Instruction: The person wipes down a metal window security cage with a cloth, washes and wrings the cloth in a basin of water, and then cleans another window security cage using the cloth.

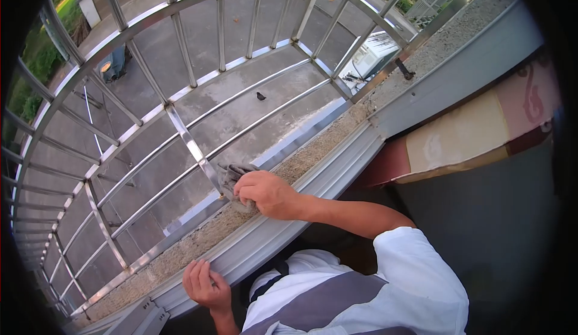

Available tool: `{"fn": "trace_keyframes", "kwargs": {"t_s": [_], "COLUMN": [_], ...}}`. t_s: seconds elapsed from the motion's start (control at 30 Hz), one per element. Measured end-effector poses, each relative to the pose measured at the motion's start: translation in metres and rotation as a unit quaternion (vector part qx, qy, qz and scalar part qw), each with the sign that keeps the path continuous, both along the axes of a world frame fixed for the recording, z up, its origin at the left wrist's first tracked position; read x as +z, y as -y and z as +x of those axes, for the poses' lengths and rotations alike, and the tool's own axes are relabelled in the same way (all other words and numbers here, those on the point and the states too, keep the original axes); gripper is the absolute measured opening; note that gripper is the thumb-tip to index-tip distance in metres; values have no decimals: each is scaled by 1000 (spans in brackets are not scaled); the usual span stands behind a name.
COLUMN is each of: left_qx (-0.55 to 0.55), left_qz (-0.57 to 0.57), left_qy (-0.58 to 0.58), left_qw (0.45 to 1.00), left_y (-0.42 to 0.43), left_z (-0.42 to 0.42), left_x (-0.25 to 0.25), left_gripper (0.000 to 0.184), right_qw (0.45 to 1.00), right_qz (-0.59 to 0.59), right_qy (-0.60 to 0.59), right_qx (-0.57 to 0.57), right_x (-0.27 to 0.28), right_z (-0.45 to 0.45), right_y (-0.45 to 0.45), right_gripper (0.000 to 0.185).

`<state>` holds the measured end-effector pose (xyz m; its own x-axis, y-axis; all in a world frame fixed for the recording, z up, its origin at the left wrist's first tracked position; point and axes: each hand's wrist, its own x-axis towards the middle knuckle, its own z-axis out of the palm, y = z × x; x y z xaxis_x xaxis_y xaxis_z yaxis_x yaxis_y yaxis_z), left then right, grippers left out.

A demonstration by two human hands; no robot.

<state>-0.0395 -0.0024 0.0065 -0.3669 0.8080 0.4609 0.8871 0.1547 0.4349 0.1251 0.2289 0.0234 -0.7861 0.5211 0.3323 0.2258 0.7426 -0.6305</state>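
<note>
Our right hand (270, 194) clenches grey rag (229, 177), left hand (208, 284) curls at window frame (256, 238), hold unclear; slackening could drop rag between bars (188, 141).

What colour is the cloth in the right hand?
The cloth in the right hand is grey, as the head view shows.

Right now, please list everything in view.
cloth: one, grey, centre
window frame: one, grey, diagonal
sill: one, sandy, along frame
guard: one, silver, beyond sill
panel: one, beige and red, right
fitting: one, rusty, upper right
unit: one, white, upper right
pavement: one, grey, beyond guard
scrap: one, black, outside
object: one, bluish, upper left
greenery: uncounted, green, left
shirt: one, white and grey, bottom
right hand: one, bare, on cloth
left hand: one, bare, lower left
</note>
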Motion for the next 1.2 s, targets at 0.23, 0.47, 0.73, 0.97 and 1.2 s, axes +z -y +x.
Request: {"fn": "trace_keyframes", "kwargs": {"t_s": [0.23, 0.47, 0.73, 0.97, 1.2], "left_qx": [-18, -66, -87, -122, -98], "left_qz": [18, 45, 72, 93, 180], "left_qy": [2, 13, 15, 28, 170], "left_qw": [1000, 997, 993, 988, 964], "left_y": [0, 1, 6, 10, 23], "left_z": [1, -2, -3, -7, -4], "left_x": [2, 3, -5, -2, 18], "left_gripper": [19, 20, 20, 22, 46], "right_qw": [966, 886, 961, 974, 484], "right_qz": [157, 205, 144, -45, -754], "right_qy": [73, 95, 29, -78, -440], "right_qx": [-194, -404, -234, -206, -59], "right_x": [27, -5, 6, 8, 15], "right_z": [169, 229, 98, 27, -30], "right_y": [-34, -40, 72, 126, 158], "right_gripper": [9, 14, 18, 23, 28]}}
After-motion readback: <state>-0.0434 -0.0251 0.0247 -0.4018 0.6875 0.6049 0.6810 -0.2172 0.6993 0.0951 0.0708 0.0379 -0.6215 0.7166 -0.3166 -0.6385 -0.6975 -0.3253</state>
